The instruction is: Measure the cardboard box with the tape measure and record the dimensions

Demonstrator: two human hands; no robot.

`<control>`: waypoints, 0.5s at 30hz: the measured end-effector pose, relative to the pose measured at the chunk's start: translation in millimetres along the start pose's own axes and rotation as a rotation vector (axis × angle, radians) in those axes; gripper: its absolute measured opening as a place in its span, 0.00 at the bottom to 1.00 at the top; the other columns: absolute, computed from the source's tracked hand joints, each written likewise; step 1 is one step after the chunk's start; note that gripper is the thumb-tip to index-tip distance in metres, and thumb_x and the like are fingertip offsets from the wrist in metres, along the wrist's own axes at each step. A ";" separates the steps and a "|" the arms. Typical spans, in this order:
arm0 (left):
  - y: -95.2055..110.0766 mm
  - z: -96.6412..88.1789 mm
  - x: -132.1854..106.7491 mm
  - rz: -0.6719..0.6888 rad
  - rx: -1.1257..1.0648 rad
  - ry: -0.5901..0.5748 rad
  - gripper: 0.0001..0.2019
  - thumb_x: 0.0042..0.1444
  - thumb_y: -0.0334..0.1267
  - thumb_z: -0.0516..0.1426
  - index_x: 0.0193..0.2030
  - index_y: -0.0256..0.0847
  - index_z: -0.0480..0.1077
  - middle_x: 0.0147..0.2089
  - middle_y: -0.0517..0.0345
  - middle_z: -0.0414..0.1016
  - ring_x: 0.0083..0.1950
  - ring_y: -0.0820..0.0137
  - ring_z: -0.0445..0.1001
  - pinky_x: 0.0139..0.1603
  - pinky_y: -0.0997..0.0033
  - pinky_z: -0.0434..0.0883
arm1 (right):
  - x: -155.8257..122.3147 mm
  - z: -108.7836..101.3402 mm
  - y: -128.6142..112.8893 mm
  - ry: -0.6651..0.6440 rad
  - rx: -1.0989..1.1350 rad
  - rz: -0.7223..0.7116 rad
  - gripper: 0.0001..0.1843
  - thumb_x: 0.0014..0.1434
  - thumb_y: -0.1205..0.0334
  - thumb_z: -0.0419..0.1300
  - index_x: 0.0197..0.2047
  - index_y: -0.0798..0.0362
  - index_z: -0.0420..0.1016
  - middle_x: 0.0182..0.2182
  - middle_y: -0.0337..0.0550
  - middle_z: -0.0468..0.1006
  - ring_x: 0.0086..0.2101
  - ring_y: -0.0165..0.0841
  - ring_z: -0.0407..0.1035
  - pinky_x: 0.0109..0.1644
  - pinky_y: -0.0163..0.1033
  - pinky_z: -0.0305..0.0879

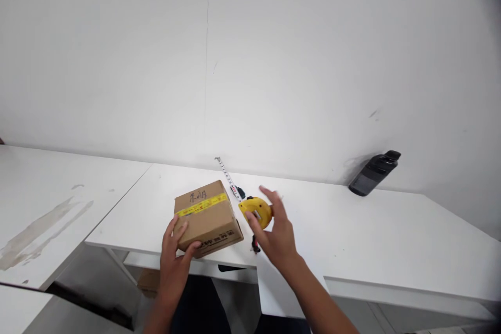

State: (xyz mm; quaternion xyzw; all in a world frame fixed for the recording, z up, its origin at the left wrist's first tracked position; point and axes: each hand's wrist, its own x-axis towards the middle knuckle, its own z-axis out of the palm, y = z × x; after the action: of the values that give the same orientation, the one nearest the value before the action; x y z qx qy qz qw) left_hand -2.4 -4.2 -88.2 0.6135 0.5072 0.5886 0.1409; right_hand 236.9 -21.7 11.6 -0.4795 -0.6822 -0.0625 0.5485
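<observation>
A cardboard box (207, 224) with yellow tape across its top and dark writing sits on the white table, turned at an angle. My left hand (176, 245) grips its near left corner, thumb on the front face and fingers on the top. To the right of the box, my right hand (276, 229) holds a yellow tape measure (256, 211) between thumb and fingers, with the index finger raised. The white blade (227, 175) runs out from its case, past the box's right side, toward the wall.
Beside the blade lies a small dark object (240, 192). A small red and black item (255, 244) is below the tape measure. Farther right, a dark bottle (373, 173) appears near the wall. A white sheet or panel (289, 287) juts over the table's front edge.
</observation>
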 end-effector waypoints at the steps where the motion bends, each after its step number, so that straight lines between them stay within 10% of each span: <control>1: -8.2 -2.8 -1.3 -0.071 -0.055 0.004 0.21 0.55 0.48 0.62 0.56 0.53 0.69 0.69 0.55 0.59 0.69 0.56 0.59 0.59 0.53 0.71 | 0.9 -1.7 7.3 0.022 0.075 0.094 0.42 0.62 0.57 0.59 0.72 0.43 0.39 0.59 0.53 0.69 0.48 0.42 0.73 0.45 0.47 0.75; 7: -50.8 -2.8 -15.1 -0.162 0.041 -0.209 0.23 0.59 0.47 0.57 0.61 0.48 0.66 0.64 0.48 0.67 0.67 0.55 0.62 0.60 0.48 0.69 | 6.6 1.7 37.9 -0.162 0.348 0.375 0.56 0.59 0.54 0.63 0.72 0.41 0.20 0.51 0.47 0.72 0.40 0.35 0.74 0.43 0.45 0.75; 15: -70.8 9.6 -24.5 0.027 0.389 -0.213 0.22 0.61 0.45 0.52 0.62 0.43 0.65 0.59 0.46 0.73 0.64 0.56 0.67 0.67 0.39 0.54 | 39.4 9.9 45.6 -0.508 0.335 0.183 0.38 0.62 0.61 0.56 0.71 0.43 0.42 0.52 0.46 0.71 0.49 0.36 0.69 0.55 0.49 0.67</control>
State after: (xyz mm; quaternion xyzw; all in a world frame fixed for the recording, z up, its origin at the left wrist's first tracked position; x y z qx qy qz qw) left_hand -21.3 12.2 -159.4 0.6947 0.5852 0.4132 0.0649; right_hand 265.4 31.7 19.5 -0.4421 -0.7522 0.2222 0.4351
